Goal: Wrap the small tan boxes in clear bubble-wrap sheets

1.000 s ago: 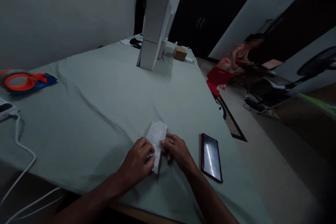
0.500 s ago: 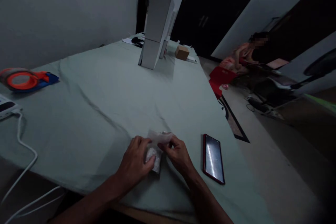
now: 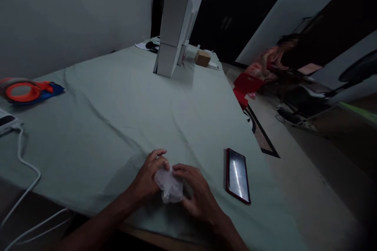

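A small bundle in whitish, translucent wrapping (image 3: 170,186) is between my two hands, close to the near edge of the cloth-covered table (image 3: 141,110). My left hand (image 3: 150,176) grips its left side with bent fingers, the thumb hidden behind the bundle. On the right side, my right hand (image 3: 198,194) has its fingers curved over the top and its thumb low against the wrapping. What the wrapping covers cannot be made out. A phone in a dark red case (image 3: 238,176) lies to the right of my right hand.
An orange and blue tape dispenser (image 3: 32,91) and a white device (image 3: 8,121) with a cable are at the left. Tall white boxes (image 3: 172,27) and a small brown box (image 3: 202,58) stand farther back. A person (image 3: 272,60) sits beyond a red chair (image 3: 246,86).
The raised flap of wrapping has come down over the bundle. My right hand has moved from pinching the flap to the bundle's right side, with its fingers spread over it.
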The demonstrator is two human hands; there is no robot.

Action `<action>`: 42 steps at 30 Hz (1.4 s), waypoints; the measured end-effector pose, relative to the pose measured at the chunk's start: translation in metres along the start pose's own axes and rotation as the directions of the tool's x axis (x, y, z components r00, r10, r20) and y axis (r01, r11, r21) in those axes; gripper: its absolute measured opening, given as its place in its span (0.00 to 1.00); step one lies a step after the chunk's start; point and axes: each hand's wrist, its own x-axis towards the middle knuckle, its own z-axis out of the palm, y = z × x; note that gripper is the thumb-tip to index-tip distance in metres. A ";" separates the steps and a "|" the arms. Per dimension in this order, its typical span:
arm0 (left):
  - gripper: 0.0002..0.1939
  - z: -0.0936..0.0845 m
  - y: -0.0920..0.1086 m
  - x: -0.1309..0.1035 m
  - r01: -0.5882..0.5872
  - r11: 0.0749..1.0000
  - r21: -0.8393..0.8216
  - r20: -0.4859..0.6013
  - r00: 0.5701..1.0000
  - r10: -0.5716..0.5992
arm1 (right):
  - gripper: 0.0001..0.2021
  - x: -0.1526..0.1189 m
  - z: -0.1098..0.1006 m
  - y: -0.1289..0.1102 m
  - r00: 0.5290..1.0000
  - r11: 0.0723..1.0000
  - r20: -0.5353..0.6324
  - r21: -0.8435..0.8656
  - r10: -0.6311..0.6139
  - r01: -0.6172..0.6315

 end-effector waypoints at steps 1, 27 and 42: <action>0.10 0.000 0.000 0.000 -0.003 1.000 -0.001 0.000 1.000 0.003 | 0.24 -0.003 0.001 -0.002 1.000 0.999 0.013 -0.044 -0.015 0.016; 0.48 -0.009 0.009 0.003 0.283 0.876 -0.390 0.263 0.946 -0.188 | 0.14 0.011 -0.002 -0.002 0.808 0.846 -0.250 0.170 0.534 -0.506; 0.47 -0.004 -0.004 -0.001 0.198 0.944 -0.263 0.213 0.966 -0.143 | 0.12 0.014 0.011 -0.011 0.976 0.965 -0.158 -0.192 0.148 -0.177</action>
